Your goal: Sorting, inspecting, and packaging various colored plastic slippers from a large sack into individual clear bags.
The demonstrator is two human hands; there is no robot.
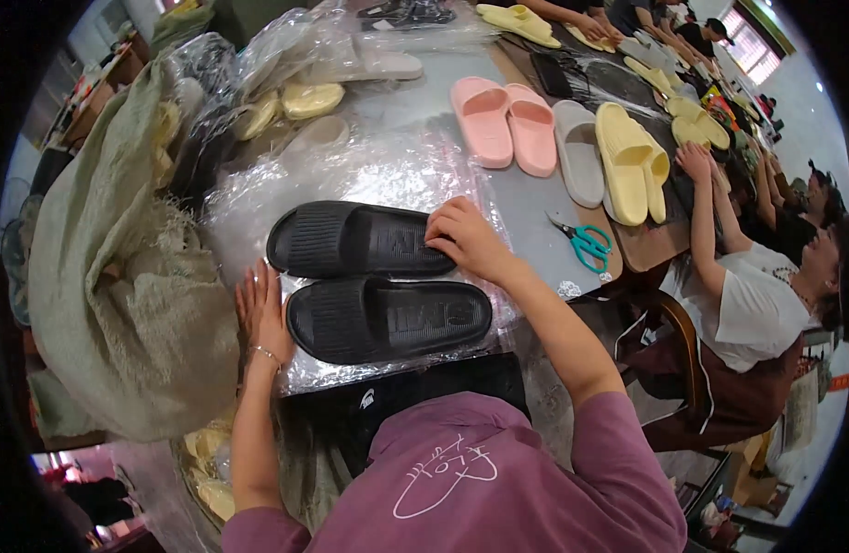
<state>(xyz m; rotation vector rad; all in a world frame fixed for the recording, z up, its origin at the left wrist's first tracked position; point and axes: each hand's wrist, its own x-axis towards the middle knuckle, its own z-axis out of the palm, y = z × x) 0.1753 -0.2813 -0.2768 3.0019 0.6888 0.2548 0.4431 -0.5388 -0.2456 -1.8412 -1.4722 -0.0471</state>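
Two black slide slippers lie side by side, toes to the left, on clear plastic bags point(369, 175) in front of me. The far black slipper point(318, 240) has its heel under the curled fingers of my right hand point(468, 240). Below it rests the near black slipper point(337, 323), which the right hand is not touching. My left hand point(265, 313) lies with fingers stretched out beside the toe ends, holding nothing. Whether its fingertips touch a slipper, I cannot tell.
Teal-handled scissors point(588, 246) lie to the right. Behind them stand pink slippers point(484, 124), a grey slipper point(579, 152) and yellow slippers point(624, 166). A grey-green woven sack point(120, 276) bulges at the left. Plastic-wrapped slippers point(314, 100) are piled at the back. A seated co-worker point(752, 304) is at the right.
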